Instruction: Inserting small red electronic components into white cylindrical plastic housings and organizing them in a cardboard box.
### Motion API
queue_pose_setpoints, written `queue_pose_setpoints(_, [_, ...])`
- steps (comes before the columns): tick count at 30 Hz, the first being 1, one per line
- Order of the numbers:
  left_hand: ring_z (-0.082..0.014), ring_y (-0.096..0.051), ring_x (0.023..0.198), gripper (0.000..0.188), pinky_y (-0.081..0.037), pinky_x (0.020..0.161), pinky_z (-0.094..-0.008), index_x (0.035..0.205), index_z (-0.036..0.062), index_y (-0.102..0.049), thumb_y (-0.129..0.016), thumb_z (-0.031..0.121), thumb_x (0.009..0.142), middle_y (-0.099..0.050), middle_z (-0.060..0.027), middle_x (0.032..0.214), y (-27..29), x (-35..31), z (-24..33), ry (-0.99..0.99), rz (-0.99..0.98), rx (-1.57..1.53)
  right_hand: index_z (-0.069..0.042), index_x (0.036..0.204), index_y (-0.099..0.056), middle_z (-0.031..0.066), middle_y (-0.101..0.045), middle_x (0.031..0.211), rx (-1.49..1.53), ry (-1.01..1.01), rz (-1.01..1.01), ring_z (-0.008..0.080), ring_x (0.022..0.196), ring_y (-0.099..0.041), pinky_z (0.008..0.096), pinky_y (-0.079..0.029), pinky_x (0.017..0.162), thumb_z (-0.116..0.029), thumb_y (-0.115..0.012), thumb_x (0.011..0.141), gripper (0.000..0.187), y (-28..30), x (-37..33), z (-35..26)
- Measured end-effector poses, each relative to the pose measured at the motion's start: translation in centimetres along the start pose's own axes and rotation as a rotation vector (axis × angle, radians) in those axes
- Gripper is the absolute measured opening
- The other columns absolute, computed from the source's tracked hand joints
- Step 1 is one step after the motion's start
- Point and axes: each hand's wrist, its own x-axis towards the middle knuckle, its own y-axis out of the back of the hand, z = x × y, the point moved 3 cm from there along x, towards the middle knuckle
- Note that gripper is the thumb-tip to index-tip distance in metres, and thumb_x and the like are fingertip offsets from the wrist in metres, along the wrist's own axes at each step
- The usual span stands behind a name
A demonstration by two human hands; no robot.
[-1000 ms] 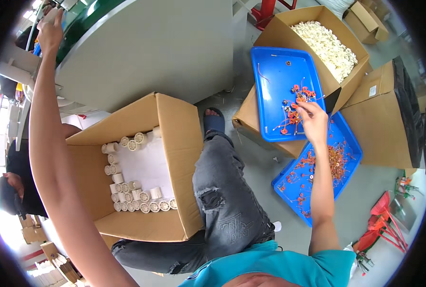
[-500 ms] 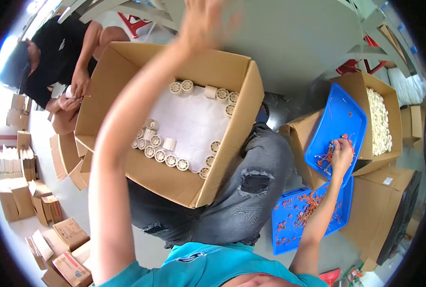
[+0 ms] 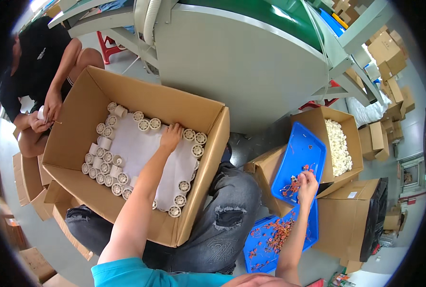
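Observation:
My left hand [image 3: 171,136] reaches into a large cardboard box [image 3: 141,93] in front of me. Its fingers curl down at the far row of white plastic cylinders [image 3: 154,123] with spoked ends, and what they hold is hidden. More cylinders line the box's sides around a white sheet [image 3: 132,136]. On the right, my right hand [image 3: 308,185] pinches at small parts with orange-red wires [image 3: 291,187] in the upper blue tray [image 3: 301,143]. Its fingertips are closed on them.
A lower blue tray [image 3: 258,260] bears many orange wired parts. Beside it stands a box of cream-coloured pieces [image 3: 338,148]. A grey machine panel [image 3: 241,71] rises ahead. At the left a co-worker [image 3: 45,62] handles a white cylinder. My knees sit beneath the big box.
My left hand has come down from above the box's far edge into it. The view has shifted, showing more of the machine. My right hand stays at the upper tray.

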Motion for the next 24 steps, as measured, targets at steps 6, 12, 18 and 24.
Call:
queue_pose_setpoints(6, [-0.0305,-0.050,0.124,0.035,-0.042,0.098,-0.0429,0.123,0.0037,-0.055,-0.052,0.014,0.090,-0.052,-0.0148,0.132,-0.4,-0.1,-0.7,0.039,-0.049,-0.006,0.000,0.100,-0.056,0.0090,-0.063,0.074,0.313,-0.101,0.024,0.0161,0.063,-0.067,0.0260,-0.050,0.046,-0.015,-0.056,0.099,0.016,1.8,-1.2,-0.4])
queue_pose_setpoints(12, [-0.0373,-0.051,0.119,0.053,-0.042,0.101,-0.0462,0.125,0.0037,-0.051,-0.073,0.021,0.080,-0.052,-0.0198,0.125,5.7,-2.4,-3.3,0.135,-0.114,-0.347,0.007,0.114,-0.056,0.0137,-0.065,0.083,0.566,-0.191,0.120,0.0225,0.073,-0.071,0.0316,-0.060,0.063,-0.004,-0.059,0.095,0.023,3.5,-1.4,0.2])
queue_pose_setpoints(18, [-0.0364,-0.060,0.101,0.072,-0.051,0.090,-0.0433,0.129,0.0023,-0.046,-0.083,0.026,0.072,-0.059,-0.0231,0.107,15.7,-5.9,-9.1,0.092,0.211,-0.840,0.012,0.115,-0.062,0.0133,-0.068,0.089,0.520,-0.186,0.040,0.0190,0.076,-0.070,0.0289,-0.058,0.066,-0.001,-0.061,0.092,0.026,4.3,0.1,-0.3])
queue_pose_setpoints(24, [-0.0178,-0.061,0.102,0.064,-0.051,0.091,-0.0330,0.121,-0.0056,-0.046,-0.084,0.018,0.074,-0.060,-0.0116,0.111,25.0,-11.1,-5.3,0.262,0.039,-1.588,0.007,0.106,-0.069,0.0240,-0.072,0.090,-0.217,0.007,0.021,0.0317,0.079,-0.071,0.0404,-0.055,0.072,-0.006,-0.058,0.088,0.025,3.9,3.0,1.0])
